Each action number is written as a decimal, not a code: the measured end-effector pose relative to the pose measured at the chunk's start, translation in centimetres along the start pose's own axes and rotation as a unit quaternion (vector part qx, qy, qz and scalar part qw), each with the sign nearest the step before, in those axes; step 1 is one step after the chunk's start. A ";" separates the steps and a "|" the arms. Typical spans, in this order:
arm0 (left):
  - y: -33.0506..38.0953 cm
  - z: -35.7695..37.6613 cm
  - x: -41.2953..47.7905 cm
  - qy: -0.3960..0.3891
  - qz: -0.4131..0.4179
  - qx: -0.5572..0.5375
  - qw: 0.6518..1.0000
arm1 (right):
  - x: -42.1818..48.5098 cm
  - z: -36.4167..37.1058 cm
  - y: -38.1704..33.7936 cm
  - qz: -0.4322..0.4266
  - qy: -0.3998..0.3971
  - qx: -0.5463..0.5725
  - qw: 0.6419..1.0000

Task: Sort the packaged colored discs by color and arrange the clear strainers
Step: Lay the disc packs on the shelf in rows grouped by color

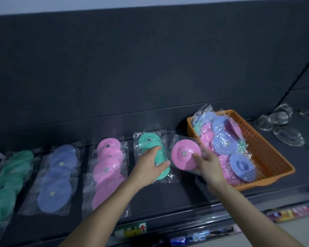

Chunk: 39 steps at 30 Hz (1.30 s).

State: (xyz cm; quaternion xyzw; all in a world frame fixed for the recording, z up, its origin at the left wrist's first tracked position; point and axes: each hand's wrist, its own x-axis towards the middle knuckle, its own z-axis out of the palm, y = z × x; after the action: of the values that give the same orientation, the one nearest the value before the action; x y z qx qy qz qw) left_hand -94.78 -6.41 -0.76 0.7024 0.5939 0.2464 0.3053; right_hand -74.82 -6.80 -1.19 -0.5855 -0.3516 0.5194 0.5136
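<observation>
Left of the basket, the right grip pinches a pink disc, probably for sorting; the left grip, fingers straight, steadies the green pile.

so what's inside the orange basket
The orange basket holds a loose pile of bagged blue discs and pink discs, with a green disc at its far left corner. Its right side shows bare floor. Whatever lies beneath the pile is covered.
</observation>
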 end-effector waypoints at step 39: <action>5.3 8.9 12.2 0.105 -0.230 -0.218 0.943 | 6.1 -11.6 -2.5 -0.168 -0.036 -0.433 0.885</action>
State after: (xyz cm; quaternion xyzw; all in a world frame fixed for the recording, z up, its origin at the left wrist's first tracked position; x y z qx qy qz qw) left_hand -82.72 3.83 -3.33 0.4328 0.6997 0.3654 0.4354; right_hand -62.02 -3.23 -1.01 -0.6627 -0.6530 0.2417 0.2757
